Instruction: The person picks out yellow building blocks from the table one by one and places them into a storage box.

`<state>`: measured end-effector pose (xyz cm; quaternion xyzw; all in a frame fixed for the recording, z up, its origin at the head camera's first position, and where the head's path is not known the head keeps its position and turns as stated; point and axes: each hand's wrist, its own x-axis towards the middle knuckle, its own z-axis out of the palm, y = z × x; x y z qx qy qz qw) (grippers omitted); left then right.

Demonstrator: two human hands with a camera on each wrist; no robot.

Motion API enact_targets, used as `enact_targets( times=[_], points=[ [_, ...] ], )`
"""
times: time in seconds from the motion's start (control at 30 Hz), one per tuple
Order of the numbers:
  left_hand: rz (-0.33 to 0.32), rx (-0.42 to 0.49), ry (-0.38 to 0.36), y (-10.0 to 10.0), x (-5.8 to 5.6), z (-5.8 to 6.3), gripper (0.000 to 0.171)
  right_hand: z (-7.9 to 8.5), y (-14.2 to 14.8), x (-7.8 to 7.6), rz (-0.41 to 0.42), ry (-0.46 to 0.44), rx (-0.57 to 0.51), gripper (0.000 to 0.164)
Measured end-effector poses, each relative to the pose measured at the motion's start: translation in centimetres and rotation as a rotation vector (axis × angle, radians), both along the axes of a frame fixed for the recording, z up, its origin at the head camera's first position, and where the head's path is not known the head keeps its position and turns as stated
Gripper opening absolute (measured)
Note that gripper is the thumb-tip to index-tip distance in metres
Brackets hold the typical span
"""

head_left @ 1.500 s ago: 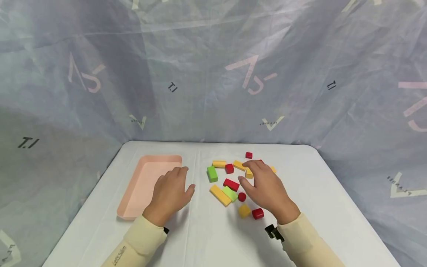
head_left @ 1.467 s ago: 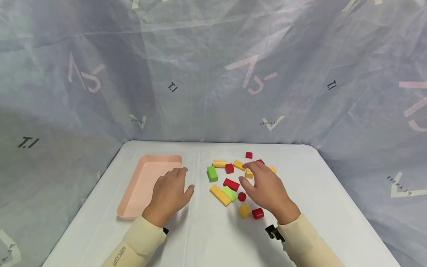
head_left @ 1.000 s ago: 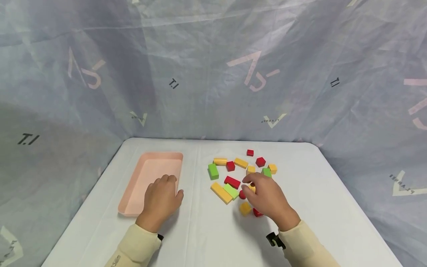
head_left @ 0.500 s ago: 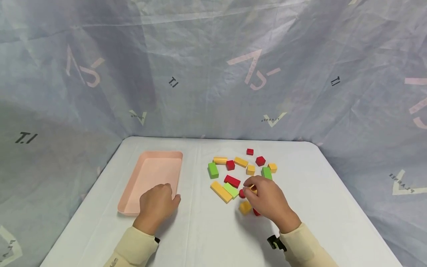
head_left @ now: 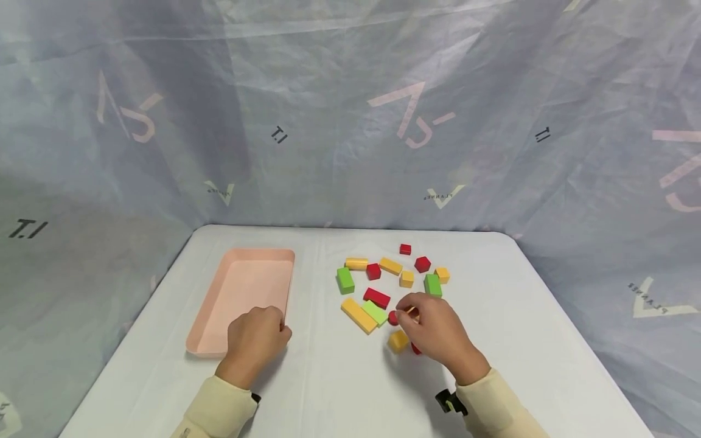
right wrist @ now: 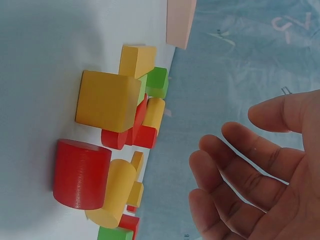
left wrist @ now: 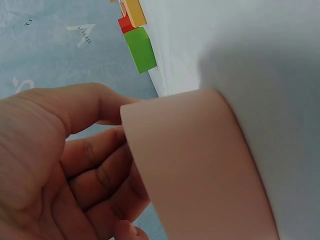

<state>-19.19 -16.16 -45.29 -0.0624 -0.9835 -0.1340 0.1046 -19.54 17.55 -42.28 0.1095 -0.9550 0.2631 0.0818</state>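
My left hand (head_left: pixel 255 342) grips the right-hand wall of a shallow pink tray (head_left: pixel 254 281) close to its near corner. In the left wrist view the thumb lies along the outside and the curled fingers (left wrist: pixel 102 175) go inside, their tips hidden behind the tray wall. My right hand (head_left: pixel 435 330) hovers over the near right of the scattered blocks, fingers loosely bent and holding nothing. Below it are a yellow cube (right wrist: pixel 105 100), a red cylinder (right wrist: pixel 82 175) and a yellow cylinder (right wrist: pixel 117 192); the head view hides parts of these.
More red, yellow and green blocks lie on the white table, among them a long yellow block (head_left: pixel 358 315), a light green block (head_left: pixel 375 313), a red bar (head_left: pixel 376 297) and two green blocks (head_left: pixel 345 280). A grey cloth (head_left: pixel 328 121) hangs behind the table.
My left hand has come down and towards me, and its fingers have curled onto the tray's edge. The right hand has drawn back a little, fingers more bent. The tray and blocks stay put.
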Motion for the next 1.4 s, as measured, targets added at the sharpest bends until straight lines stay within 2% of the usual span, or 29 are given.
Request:
enact_targets(
  times=[0.67, 1.03, 1.4],
  points=[
    [-0.033, -0.039, 0.034, 1.3, 0.3, -0.2, 0.028, -1.2, 0.0, 0.5, 0.072, 0.027, -0.054, 0.005],
    [-0.061, -0.072, 0.047, 2.4, 0.5, 0.0, 0.032, -1.7, 0.2, 0.6, 0.069, 0.02, -0.054, 0.005],
    [-0.081, -0.097, 0.025, 3.1, 0.7, 0.1, 0.033, -2.4, 0.1, 0.6, 0.053, -0.018, -0.068, 0.006]
  ],
)
